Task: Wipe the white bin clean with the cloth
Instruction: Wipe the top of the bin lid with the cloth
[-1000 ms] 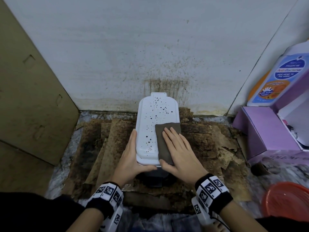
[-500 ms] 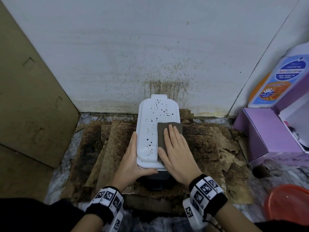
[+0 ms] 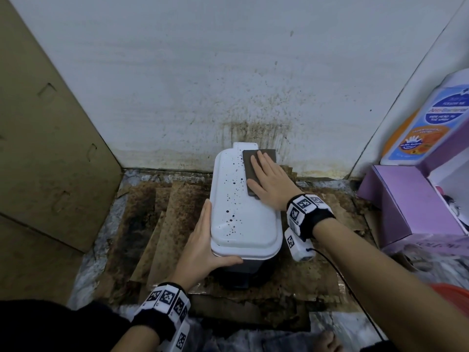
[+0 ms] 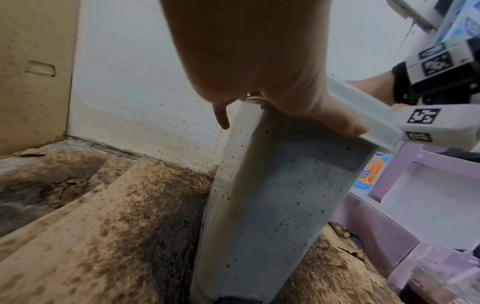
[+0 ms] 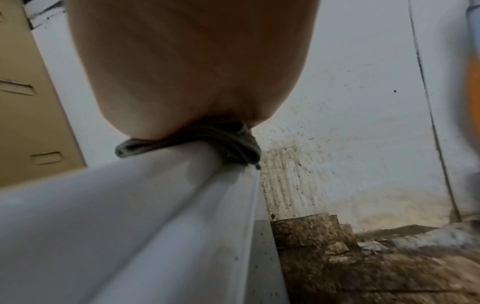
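A white bin [image 3: 243, 219] with a lid flecked with dark spots stands on the floor against the wall. My left hand [image 3: 203, 247] grips its near left corner, fingers along the lid's left edge and thumb across the front. The left wrist view shows the bin's speckled side [image 4: 272, 205] under that hand. A folded grey-brown cloth [image 3: 250, 163] lies on the far right part of the lid. My right hand [image 3: 269, 181] presses flat on it with straight fingers. In the right wrist view the cloth [image 5: 226, 142] is bunched under my palm on the lid's edge [image 5: 130, 205].
Stained cardboard sheets [image 3: 165, 224] cover the floor around the bin. A cardboard panel [image 3: 45, 148] leans at the left. The wall [image 3: 253, 130] behind is spattered brown. A purple box [image 3: 406, 207], a soap bottle [image 3: 431, 123] and an orange bowl [image 3: 454, 295] crowd the right.
My right hand has slid the cloth along the lid's right side, from near the front edge to the far end. The left hand has kept its hold.
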A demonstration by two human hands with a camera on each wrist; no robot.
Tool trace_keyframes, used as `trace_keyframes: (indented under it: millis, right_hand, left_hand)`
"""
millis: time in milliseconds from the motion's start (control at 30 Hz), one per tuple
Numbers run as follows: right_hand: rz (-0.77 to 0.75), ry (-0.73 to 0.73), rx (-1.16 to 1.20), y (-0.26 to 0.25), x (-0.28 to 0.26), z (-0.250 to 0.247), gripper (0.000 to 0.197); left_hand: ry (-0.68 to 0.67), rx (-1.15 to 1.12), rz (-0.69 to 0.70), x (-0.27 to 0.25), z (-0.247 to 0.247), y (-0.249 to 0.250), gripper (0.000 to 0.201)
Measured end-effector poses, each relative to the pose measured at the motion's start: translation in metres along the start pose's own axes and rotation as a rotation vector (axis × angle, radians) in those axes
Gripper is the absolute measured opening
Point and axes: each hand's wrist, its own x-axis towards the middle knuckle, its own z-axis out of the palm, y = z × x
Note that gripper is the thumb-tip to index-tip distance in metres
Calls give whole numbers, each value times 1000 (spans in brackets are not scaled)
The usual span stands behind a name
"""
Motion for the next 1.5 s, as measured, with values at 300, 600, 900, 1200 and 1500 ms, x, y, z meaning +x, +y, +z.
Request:
trace_keyframes:
  millis: [300,600,900,1200,1500]
  right_hand:
    - [6,50,77,-26,-69,17,67]
    - [-31,148,62,-44,-112,39,65]
    - [-80,-29,51,11,-4,11,92]
    - [10,-44,56,21,55,-20,69]
    - [11,-68,-27,23,48,-14,83]
  left_hand:
    - [-8,51,-29,-6,-2,4,147]
    - [-9,21,-33,-5,0,0,148]
    - [-10,-11,-29,-6,-1,3,145]
    - [-22,-47,-25,-5,-2,3,142]
    - [-29,-114,-38,-6,-1,4,143]
